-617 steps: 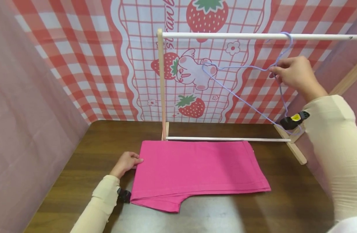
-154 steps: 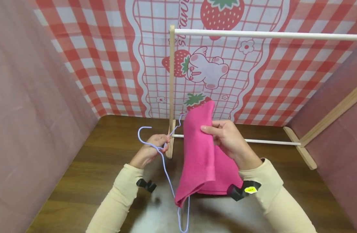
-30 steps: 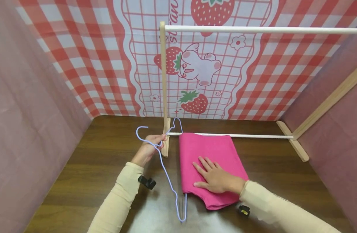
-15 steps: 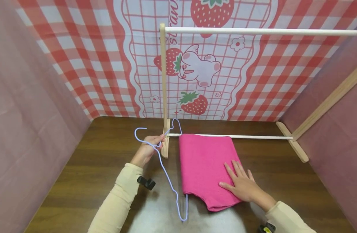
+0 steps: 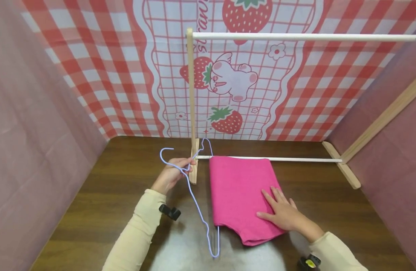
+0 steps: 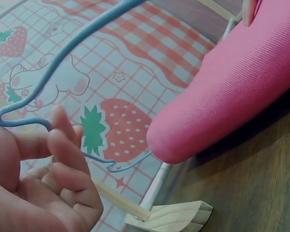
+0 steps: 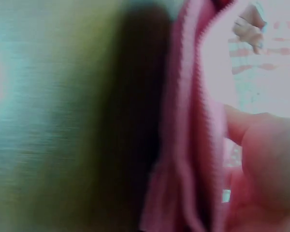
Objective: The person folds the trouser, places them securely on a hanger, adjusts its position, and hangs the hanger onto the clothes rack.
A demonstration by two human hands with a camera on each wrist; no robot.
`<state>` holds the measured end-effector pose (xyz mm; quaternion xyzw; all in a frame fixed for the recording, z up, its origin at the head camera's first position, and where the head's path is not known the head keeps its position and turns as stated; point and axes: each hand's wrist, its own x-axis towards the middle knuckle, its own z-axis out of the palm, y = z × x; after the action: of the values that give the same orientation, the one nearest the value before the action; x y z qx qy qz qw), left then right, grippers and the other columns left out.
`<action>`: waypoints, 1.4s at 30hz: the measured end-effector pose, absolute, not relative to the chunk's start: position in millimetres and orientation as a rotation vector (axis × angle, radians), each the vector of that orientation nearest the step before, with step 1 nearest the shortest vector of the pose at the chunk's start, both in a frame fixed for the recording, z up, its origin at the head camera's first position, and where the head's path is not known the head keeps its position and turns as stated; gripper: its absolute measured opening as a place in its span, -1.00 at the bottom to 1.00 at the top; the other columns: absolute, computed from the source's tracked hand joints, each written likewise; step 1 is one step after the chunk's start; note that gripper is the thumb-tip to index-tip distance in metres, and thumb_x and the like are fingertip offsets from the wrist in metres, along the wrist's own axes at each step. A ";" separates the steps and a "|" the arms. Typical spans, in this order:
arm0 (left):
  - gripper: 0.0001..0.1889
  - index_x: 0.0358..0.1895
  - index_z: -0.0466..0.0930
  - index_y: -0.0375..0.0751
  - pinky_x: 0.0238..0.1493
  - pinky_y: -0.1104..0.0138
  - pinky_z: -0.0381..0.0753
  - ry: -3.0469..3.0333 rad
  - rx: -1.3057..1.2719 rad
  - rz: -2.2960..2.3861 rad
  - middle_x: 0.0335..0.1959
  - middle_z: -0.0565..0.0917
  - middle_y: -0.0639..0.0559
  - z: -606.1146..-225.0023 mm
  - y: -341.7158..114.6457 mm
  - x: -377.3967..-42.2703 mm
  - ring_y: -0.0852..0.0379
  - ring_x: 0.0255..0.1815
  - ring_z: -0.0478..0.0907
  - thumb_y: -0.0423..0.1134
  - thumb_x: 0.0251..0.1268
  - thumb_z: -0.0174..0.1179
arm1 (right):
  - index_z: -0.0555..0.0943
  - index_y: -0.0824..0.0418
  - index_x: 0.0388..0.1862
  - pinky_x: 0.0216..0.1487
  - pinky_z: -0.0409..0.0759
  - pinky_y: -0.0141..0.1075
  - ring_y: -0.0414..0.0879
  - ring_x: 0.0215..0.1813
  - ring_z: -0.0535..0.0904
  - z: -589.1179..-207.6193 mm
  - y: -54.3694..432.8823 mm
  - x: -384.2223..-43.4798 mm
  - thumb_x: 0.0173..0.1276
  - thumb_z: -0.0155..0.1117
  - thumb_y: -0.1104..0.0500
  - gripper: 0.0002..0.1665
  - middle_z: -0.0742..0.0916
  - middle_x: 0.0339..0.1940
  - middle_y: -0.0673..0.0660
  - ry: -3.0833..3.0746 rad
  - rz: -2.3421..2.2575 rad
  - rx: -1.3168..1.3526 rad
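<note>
Pink trousers [image 5: 242, 188], folded over the bottom bar of a lilac wire hanger [image 5: 196, 203], lie on the table. My left hand [image 5: 172, 173] pinches the hanger near its neck, left of the trousers, and the hook points left. In the left wrist view, the fingers of that hand [image 6: 53, 179] curl at the wire, with the rounded fold of the trousers [image 6: 232, 87] beyond. My right hand [image 5: 284, 212] rests with spread fingers on the lower right part of the trousers. The blurred right wrist view has their layered edges [image 7: 183, 121] beside this hand [image 7: 270, 164].
A wooden rack stands behind, with a left post [image 5: 191, 94], a white top rod [image 5: 296, 36] and a low rod [image 5: 303, 159] just past the trousers. Its right foot [image 5: 341, 165] sits at the table's right. A strawberry-print cloth [image 5: 126, 75] hangs at the back.
Earlier the hanger hung on the top rod and the trousers lay flat; now they are folded over its bar. In the last second my right hand slid right across them; my left hand barely moved.
</note>
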<state>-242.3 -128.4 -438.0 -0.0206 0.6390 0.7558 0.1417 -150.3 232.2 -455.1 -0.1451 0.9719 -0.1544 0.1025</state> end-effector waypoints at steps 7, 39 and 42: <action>-0.59 0.15 0.40 -0.68 -0.48 0.58 0.49 1.767 -0.045 2.186 -0.55 0.65 0.21 -436.2 -132.7 -243.3 0.39 -0.51 0.54 -0.32 0.48 -0.02 | 0.38 0.36 0.36 0.20 0.15 0.52 0.50 0.44 0.15 -437.2 232.5 -160.2 0.25 0.30 -0.23 -0.09 0.31 0.39 0.58 2.822 -0.481 -0.448; -0.81 -0.13 0.60 -0.43 -0.33 0.54 0.57 1.566 -0.016 2.334 -0.49 0.69 0.14 -427.7 -124.7 -238.5 0.33 -0.45 0.57 -0.47 0.41 -0.01 | 0.36 0.30 0.39 0.37 0.33 0.18 0.26 0.42 0.35 -408.8 171.7 -168.8 0.38 0.25 -0.03 -0.28 0.50 0.36 0.31 2.772 -0.899 -0.579; -0.80 -0.25 0.64 -0.30 -0.32 0.54 0.58 1.557 -0.033 2.347 -0.49 0.69 0.14 -426.8 -121.7 -238.0 0.33 -0.44 0.59 -0.47 0.41 -0.01 | 0.35 0.31 0.40 0.39 0.31 0.18 0.27 0.43 0.33 -406.3 165.3 -169.0 0.39 0.24 -0.01 -0.29 0.49 0.37 0.31 2.743 -0.920 -0.610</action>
<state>-238.0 -121.7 -426.8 -0.0116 0.5455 0.8222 0.1619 -169.0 165.3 -406.3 -0.2055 0.9237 -0.3098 0.0922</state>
